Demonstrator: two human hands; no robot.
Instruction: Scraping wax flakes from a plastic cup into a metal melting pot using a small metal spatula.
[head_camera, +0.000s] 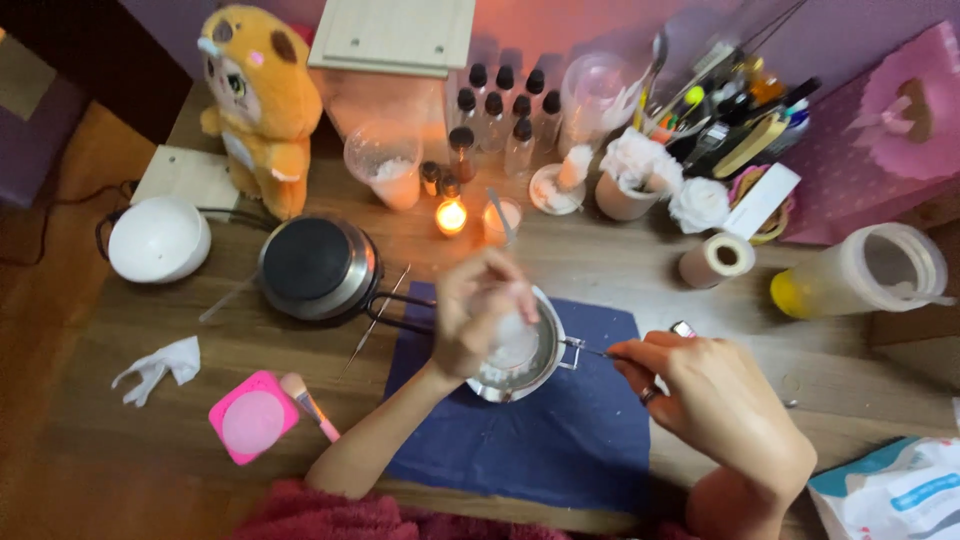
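pot (545, 365) small, steel, white stuff inside

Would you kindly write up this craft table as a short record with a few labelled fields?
Setting: wooden table, seen from above.
Left hand: left hand over the small metal pot, fingers closed on something pale and blurred.
Right hand: right hand pinching the pot's thin handle.
Under the pot: dark blue cloth.
Nearby: round hot plate, lit candle, pink mould, dark-capped bottles, orange plush toy.
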